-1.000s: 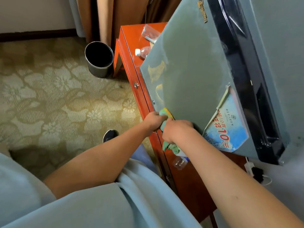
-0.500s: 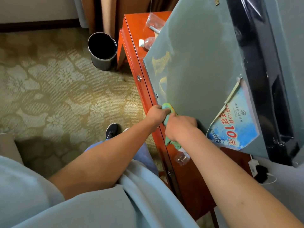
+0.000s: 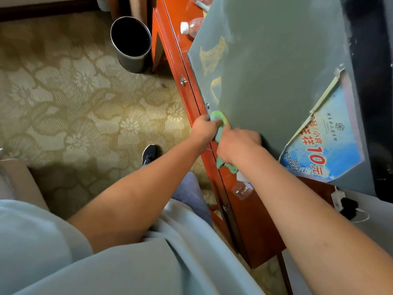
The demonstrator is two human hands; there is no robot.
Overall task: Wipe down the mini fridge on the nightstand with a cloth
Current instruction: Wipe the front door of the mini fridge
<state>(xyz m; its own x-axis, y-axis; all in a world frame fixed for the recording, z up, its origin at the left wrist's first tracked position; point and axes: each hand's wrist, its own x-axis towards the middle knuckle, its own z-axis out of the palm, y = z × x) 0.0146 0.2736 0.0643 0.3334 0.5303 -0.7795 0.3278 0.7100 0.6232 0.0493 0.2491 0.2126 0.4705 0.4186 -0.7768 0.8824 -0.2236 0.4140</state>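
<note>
**Both hands grip the cloth at the fridge's lower corner**

The mini fridge [image 3: 276,67] fills the upper right of the frame, standing on the orange-red nightstand [image 3: 251,220]. Its grey-green face tilts across the picture, long axis running from the top centre down toward the lower right, with a dark band along its right side. A blue sticker [image 3: 321,145] printed with "10" sits at the lower right of that face, its upper edge peeling.

The green cloth [image 3: 220,126] lies at the fridge's lower left corner, near the frame's centre, bunched against the face, with a tail hanging down over the nightstand's front edge. The left hand [image 3: 205,129] curls round the cloth's upper end; the right hand [image 3: 238,143] is closed over the lower part, knuckles toward the camera. The 2 hands are just beside each other, and they hide most of the cloth.

On the tabletop, a clear bottle [image 3: 191,27] with a white cap lies behind the fridge's upper left edge, and another clear bottle [image 3: 242,189] lies under the right forearm. A black bin [image 3: 131,43] stands on the patterned carpet [image 3: 74,99] at upper left, beside the nightstand. A black charger [image 3: 346,206] sits at the right edge.
</note>
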